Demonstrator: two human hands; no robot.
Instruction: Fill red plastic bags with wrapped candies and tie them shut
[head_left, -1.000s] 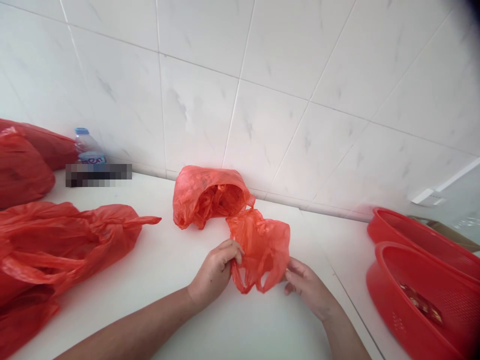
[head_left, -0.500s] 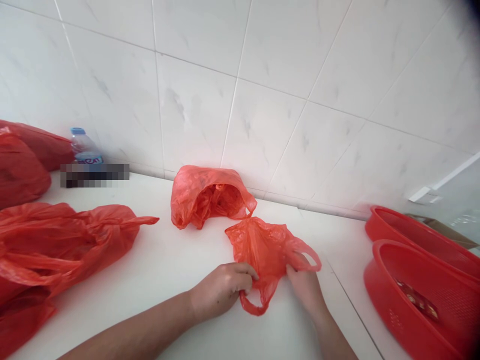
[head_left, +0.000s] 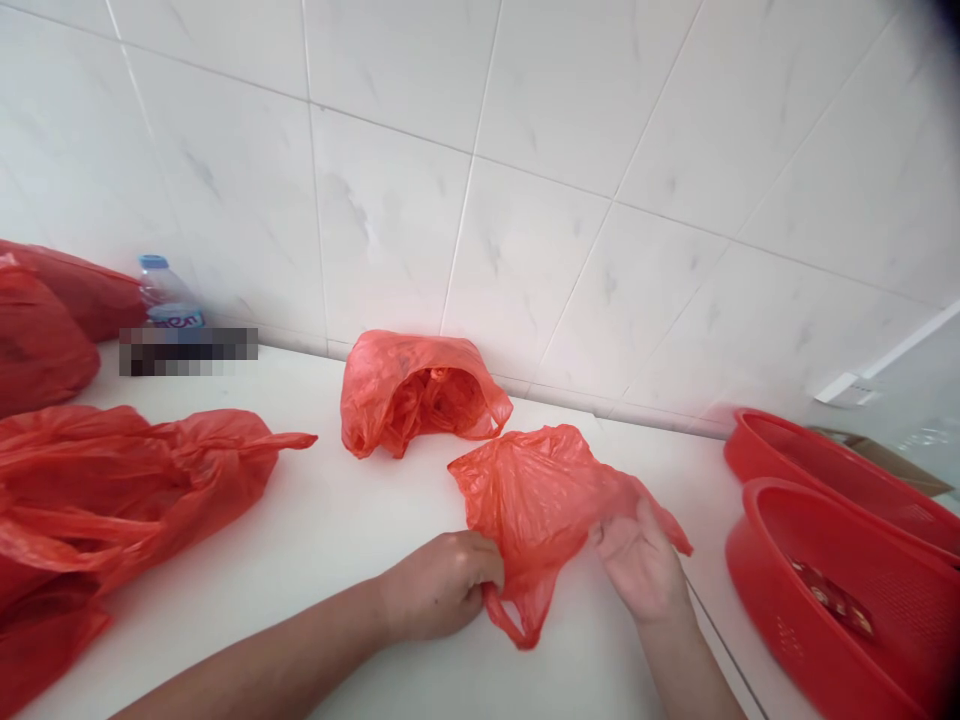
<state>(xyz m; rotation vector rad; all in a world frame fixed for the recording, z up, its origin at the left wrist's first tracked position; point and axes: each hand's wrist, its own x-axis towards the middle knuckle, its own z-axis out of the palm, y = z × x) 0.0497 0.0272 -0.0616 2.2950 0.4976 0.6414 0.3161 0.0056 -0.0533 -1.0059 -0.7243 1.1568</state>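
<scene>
A thin red plastic bag (head_left: pixel 536 490) lies spread on the white table between my hands, one loop handle toward me. My left hand (head_left: pixel 442 585) is closed on its left edge beside that handle. My right hand (head_left: pixel 641 560) is turned palm up with fingers apart, its fingertips under the bag's right side and partly covered by the red film. Just behind lies another red plastic bag (head_left: pixel 382 390), its mouth facing me and crumpled red plastic inside.
Large red bags (head_left: pixel 142 480) lie along the left. A water bottle (head_left: pixel 169 295) stands by the tiled wall, near a blurred patch. Two red plastic baskets (head_left: pixel 757 570) stand at the right, the nearer one holding a small red packet (head_left: pixel 832 600) with gold marks.
My right hand has turned palm up and moved right, opening its fingers. The bag's right side has spread out wider to the right. My left hand has stayed nearly in place.
</scene>
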